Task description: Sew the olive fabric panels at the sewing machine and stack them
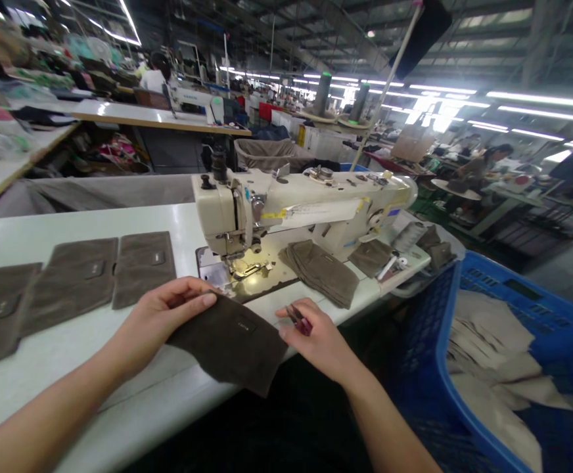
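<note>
My left hand (175, 305) pinches the upper left edge of a dark olive-brown fabric piece (240, 341) bearing a small sewn label patch. The piece hangs at a slant over the front edge of the white table. My right hand (313, 335) is closed round a pair of thread snips (297, 318), blades pointing up and left, and its thumb is at the piece's right edge. Just beyond stands a cream sewing machine (311, 203), its needle area above a shiny metal plate (250, 269). A stack of similar fabric pieces (323, 269) lies under the machine's arm.
Several labelled fabric pieces (87, 269) lie in a row on the white table (94, 341) to the left. At right, a blue plastic basket (447, 348) holds pale cloth pieces (493, 341). A thread cone (409, 235) stands near the machine's right end. Other people sit farther back.
</note>
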A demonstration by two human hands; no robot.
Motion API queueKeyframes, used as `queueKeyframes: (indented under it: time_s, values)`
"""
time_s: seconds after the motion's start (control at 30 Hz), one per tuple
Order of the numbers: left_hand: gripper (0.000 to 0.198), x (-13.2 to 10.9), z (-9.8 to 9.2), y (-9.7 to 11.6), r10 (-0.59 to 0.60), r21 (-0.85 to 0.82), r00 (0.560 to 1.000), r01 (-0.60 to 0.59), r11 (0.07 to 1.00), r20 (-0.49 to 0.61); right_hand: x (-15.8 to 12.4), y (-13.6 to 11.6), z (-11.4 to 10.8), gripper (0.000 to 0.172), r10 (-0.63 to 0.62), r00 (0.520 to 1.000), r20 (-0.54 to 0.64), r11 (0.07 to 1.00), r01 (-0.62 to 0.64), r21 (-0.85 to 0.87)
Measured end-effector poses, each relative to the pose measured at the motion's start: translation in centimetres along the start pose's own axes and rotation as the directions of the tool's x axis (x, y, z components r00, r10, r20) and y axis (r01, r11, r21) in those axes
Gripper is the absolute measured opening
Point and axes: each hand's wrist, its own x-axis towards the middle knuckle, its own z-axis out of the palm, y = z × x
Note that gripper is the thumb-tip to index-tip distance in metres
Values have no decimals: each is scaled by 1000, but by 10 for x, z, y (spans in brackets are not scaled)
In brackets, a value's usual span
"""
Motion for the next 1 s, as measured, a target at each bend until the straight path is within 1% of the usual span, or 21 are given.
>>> queueKeyframes:
  time_s: [0.07, 0.17, 0.33, 0.37, 0.4, 0.43, 0.47, 0.5, 0.53, 0.57, 0.6, 0.63, 0.7, 0.77, 0.83, 0.9, 1.0]
  values:
    - [29, 1, -1, 0, -56, -46, 998, 55, 997, -31, -2, 0, -4, 17, 71, 995, 68, 997, -70, -8]
    - [27, 4, -3, -1, -95, -62, 994, 92, 994, -49, -3, 1, -5, 7, 145, 987, 65, 989, -143, -39]
    - [22, 10, -12, 0, -135, -119, 990, 130, 984, -35, -5, 1, -4, 19, 155, 987, 38, 986, -152, -61]
    - [22, 13, -14, 1, -147, -103, 988, 143, 984, -37, -7, 1, -1, 22, 161, 986, 38, 986, -159, -59]
    - [24, 16, -15, 1, -157, -54, 987, 155, 986, -37, -10, 1, 3, 24, 170, 984, 53, 985, -167, -50]
    - [27, 20, -15, 0, -149, 38, 988, 150, 988, -35, -14, 1, 9, 25, 179, 980, 83, 984, -177, -33]
    - [30, 25, -14, -1, -101, 177, 994, 104, 979, -30, -18, 2, 16, 25, 183, 976, 116, 983, -183, -12]
    - [33, 31, -13, -2, -19, 334, 1000, 23, 942, -14, -22, 3, 23, 24, 183, 972, 144, 982, -186, 6]
    - [34, 37, -10, -4, 79, 476, 997, -77, 876, 15, -26, 4, 31, 23, 175, 975, 141, 984, -178, 12]
    - [35, 42, -8, -7, 174, 582, 983, -172, 794, 53, -29, 6, 38, 22, 159, 981, 108, 987, -160, 1]
    - [33, 48, -5, -10, 250, 648, 964, -245, 721, 86, -32, 8, 44, 20, 144, 988, 63, 990, -144, -14]
    - [31, 52, -2, -12, 296, 681, 949, -286, 674, 106, -34, 10, 50, 17, 131, 991, 15, 991, -130, -28]
    - [29, 59, 3, -16, 313, 692, 943, -298, 657, 109, -35, 13, 56, 10, 122, 991, -49, 992, -124, -33]
    - [26, 63, 5, -19, 316, 703, 942, -300, 645, 112, -35, 16, 57, 5, 133, 989, -57, 991, -134, -6]
    - [24, 65, 5, -19, 315, 713, 943, -296, 635, 111, -34, 18, 56, 6, 115, 992, -44, 993, -114, 7]
    - [23, 67, 4, -19, 309, 721, 944, -291, 629, 111, -34, 20, 53, 8, 52, 998, -28, 999, -52, -3]
    - [22, 69, 2, -18, 299, 729, 948, -284, 623, 113, -34, 25, 48, 7, -121, 993, -12, 992, 121, -25]
